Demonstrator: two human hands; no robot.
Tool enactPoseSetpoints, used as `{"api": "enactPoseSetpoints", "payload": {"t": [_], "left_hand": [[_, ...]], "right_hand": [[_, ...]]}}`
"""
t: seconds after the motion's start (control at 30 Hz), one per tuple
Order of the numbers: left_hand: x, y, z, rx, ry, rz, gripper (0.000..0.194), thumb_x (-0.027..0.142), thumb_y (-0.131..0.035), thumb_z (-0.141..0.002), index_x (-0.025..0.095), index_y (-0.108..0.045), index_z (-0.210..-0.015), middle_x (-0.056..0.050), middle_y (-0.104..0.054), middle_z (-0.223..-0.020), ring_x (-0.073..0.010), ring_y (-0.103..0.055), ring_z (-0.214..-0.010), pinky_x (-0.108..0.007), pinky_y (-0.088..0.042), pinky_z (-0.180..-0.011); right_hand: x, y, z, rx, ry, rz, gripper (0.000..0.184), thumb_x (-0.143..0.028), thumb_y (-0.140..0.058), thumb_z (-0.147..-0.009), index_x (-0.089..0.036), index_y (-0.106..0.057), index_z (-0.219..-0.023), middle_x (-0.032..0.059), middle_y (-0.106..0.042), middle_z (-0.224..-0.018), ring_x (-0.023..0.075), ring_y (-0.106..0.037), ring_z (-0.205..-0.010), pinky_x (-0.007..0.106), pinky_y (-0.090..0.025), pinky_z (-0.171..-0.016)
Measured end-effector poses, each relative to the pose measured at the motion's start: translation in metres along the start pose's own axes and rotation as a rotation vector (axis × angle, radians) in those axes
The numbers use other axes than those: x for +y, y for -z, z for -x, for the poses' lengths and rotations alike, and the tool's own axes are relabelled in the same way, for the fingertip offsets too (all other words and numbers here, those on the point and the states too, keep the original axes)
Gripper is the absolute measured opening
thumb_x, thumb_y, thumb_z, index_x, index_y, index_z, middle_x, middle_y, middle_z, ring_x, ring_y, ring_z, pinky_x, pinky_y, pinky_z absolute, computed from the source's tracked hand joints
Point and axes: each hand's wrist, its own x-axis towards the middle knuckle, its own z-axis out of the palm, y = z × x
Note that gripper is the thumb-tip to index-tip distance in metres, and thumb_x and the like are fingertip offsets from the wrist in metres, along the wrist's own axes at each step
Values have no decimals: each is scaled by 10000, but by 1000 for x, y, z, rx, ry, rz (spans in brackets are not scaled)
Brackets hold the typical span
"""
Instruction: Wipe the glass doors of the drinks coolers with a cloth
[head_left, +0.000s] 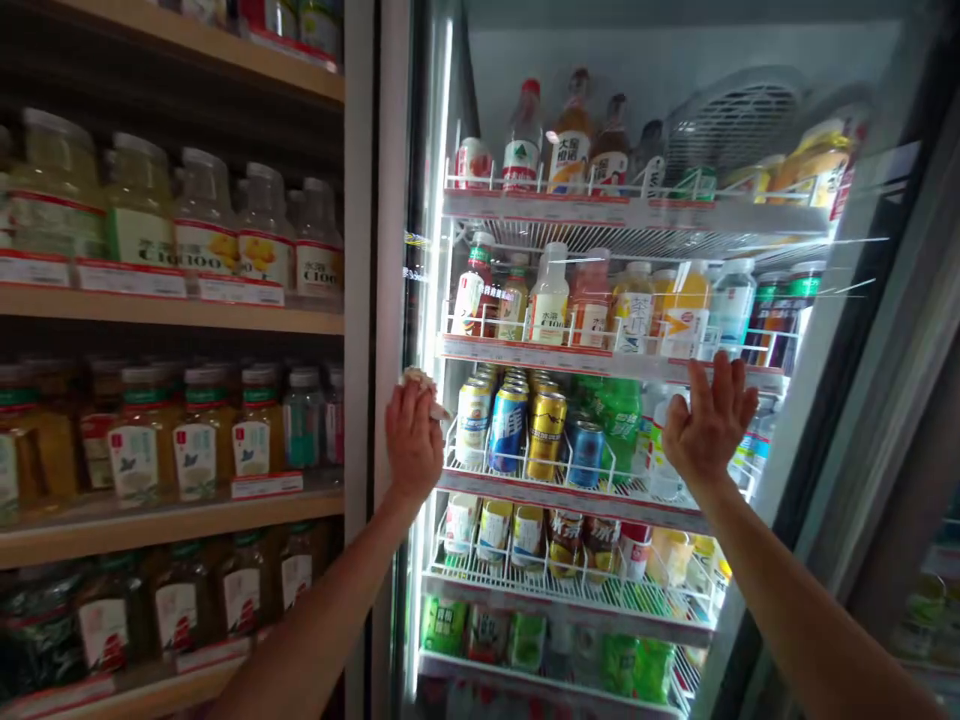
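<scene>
My left hand [415, 440] is closed over a crumpled pale cloth [420, 380] at the left edge of the glass-fronted drinks fridge [574, 205]. The cloth bunches out above and beside the fingers. Raised at the fridge's right side, my right hand [709, 420] holds nothing, its fingers apart. Whether its palm touches the glass I cannot tell. Between the hands, behind the glass, stand several drink cans, among them a blue can [508, 428] and a gold can [546, 435]. A large green bottle [619, 410] is near my right hand.
Wooden shelves [172, 303] with rows of bottled drinks stand on the left. A grey upright frame [360, 330] separates them from the fridge. Inside, white wire racks [577, 580] carry more bottles and cans. A bright light strip [431, 300] runs down the fridge's left side.
</scene>
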Motion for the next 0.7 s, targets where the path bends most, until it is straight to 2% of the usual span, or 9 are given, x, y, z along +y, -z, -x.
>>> {"api": "enactPoseSetpoints", "payload": {"t": [0.13,0.2,0.27,0.33,0.4,0.47,0.6,0.63,0.7], "left_hand": [[39,-5,31,-213,-521,49,477,171,-425,-841,247,-390,-1310,-34,-449,-1359,-173,-277,-1332,-366,-292,-1078],[38,-5,22,-283,-657,75,459,165,-427,-843,273,-415,-1289,-8,-486,-1328,-147,-317,-1312,-338,-291,-1077],[23,-6,-9,-240,-486,56,451,162,-394,-852,239,-414,-1295,-37,-478,-1334,-171,-287,-1328,-373,-285,-1078],[11,-9,-50,-54,-138,26,465,170,-366,-857,186,-379,-1322,-87,-409,-1382,-211,-235,-1350,-434,-267,-1082],[19,-16,-80,66,6,27,490,193,-366,-857,155,-339,-1345,-110,-362,-1409,-235,-200,-1360,-461,-261,-1082],[47,-25,-90,-8,-159,36,507,194,-363,-857,178,-314,-1362,-90,-371,-1406,-225,-209,-1358,-440,-282,-1073],[98,-37,-93,-213,-790,111,499,167,-346,-869,225,-306,-1363,-17,-406,-1390,-155,-266,-1335,-345,-286,-1081],[98,-38,-102,-214,-808,118,483,170,-346,-872,225,-324,-1352,-10,-413,-1386,-156,-267,-1335,-348,-282,-1085],[84,-39,-132,-159,-594,105,448,186,-353,-874,219,-372,-1320,-10,-423,-1378,-178,-259,-1339,-380,-285,-1085]], "right_hand": [[0,0,0,13,2,-32,489,-290,-406,-840,-186,-424,-1318,112,-343,-1427,287,-270,-1330,535,-203,-1051],[1,1,1,15,11,-43,486,-279,-403,-843,-195,-420,-1321,108,-341,-1429,283,-267,-1332,527,-201,-1055],[1,1,1,15,14,-39,484,-272,-397,-846,-200,-414,-1325,103,-334,-1433,276,-259,-1337,517,-196,-1061],[1,1,1,14,16,-28,485,-270,-395,-847,-203,-408,-1327,100,-332,-1435,269,-255,-1339,503,-196,-1065],[0,1,1,15,16,-18,486,-271,-397,-848,-206,-402,-1330,98,-335,-1434,260,-256,-1340,491,-198,-1067],[1,1,1,11,16,-14,492,-274,-400,-847,-216,-392,-1335,93,-334,-1435,251,-253,-1342,480,-200,-1070],[2,2,1,7,19,-11,512,-267,-408,-842,-238,-362,-1351,82,-320,-1444,245,-249,-1345,481,-195,-1070],[2,2,1,6,22,-12,518,-263,-408,-842,-241,-352,-1356,81,-315,-1446,246,-248,-1345,482,-193,-1070],[2,2,1,-4,24,-15,533,-256,-409,-840,-248,-331,-1366,81,-303,-1452,249,-243,-1347,487,-194,-1068]]}}
